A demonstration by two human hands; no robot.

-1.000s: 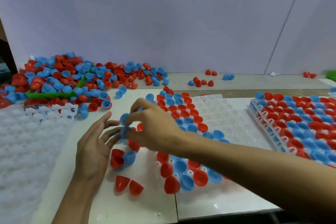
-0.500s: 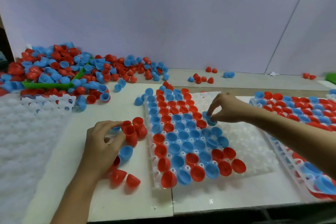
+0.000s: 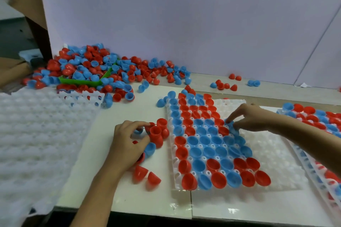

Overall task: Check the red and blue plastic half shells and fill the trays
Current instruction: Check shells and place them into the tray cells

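Red and blue half shells seated open-side-up, white tray half-filled

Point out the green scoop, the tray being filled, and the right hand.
green scoop (image 3: 79,81): head view, front rim.
tray being filled (image 3: 267,153): head view, bare right part.
right hand (image 3: 245,118): head view, back of hand.

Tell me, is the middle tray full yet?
Not full. The middle tray holds red and blue shells on its left part only; its right pockets show bare white.

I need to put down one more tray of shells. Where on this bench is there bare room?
Bare white board lies between the empty trays at left and the half-filled tray. The back strip is nearly bare. Crowded: the shell pile and around the left hand.
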